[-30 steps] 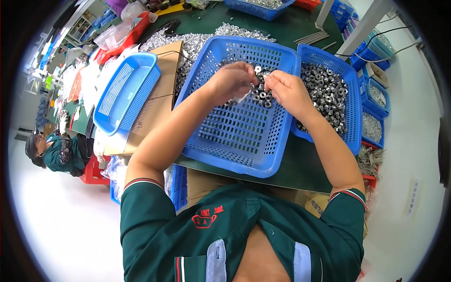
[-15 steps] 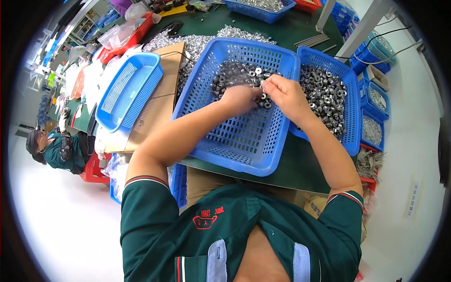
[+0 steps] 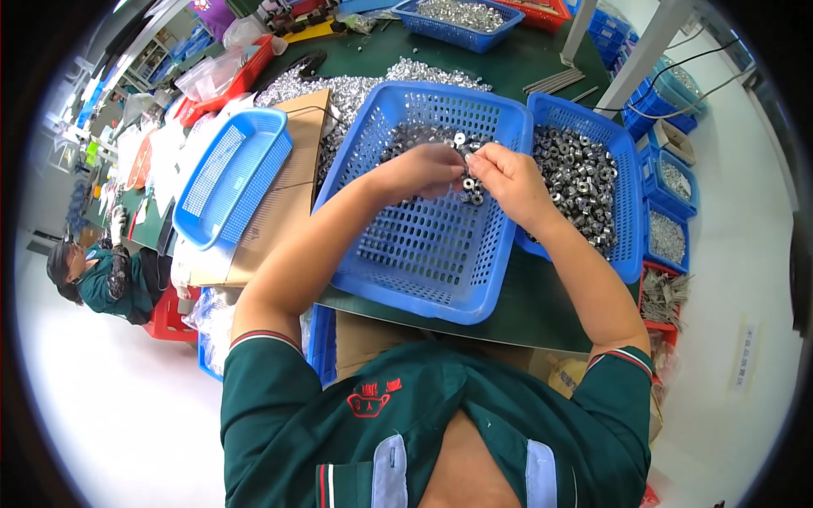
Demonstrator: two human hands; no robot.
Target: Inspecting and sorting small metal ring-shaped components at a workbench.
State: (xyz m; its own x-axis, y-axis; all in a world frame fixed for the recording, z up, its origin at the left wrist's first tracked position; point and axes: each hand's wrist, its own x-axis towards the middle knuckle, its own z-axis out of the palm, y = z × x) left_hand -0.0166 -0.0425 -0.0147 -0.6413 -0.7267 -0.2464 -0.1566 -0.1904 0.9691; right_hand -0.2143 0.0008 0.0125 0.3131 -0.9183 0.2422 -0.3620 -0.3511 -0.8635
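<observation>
Both hands work inside the large blue perforated plastic basket (image 3: 423, 245). The left hand (image 3: 421, 169) curls closed over small silvery metal ring-shaped nuts (image 3: 468, 188); the right hand (image 3: 508, 179) pinches one or two between thumb and fingertips, just beside the left. A loose pinch could drop a nut back into the heap under the fingers, or let it bounce toward the second blue basket of nuts (image 3: 584, 182) beyond the right hand.

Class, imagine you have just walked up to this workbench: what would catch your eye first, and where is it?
First, the big blue perforated plastic basket at the centre, where the left hand and right hand meet over a heap of small silver metal ring-shaped parts. Right of it, a second blue basket holds more such parts. To the left, an empty blue tray rests on brown cardboard.
</observation>
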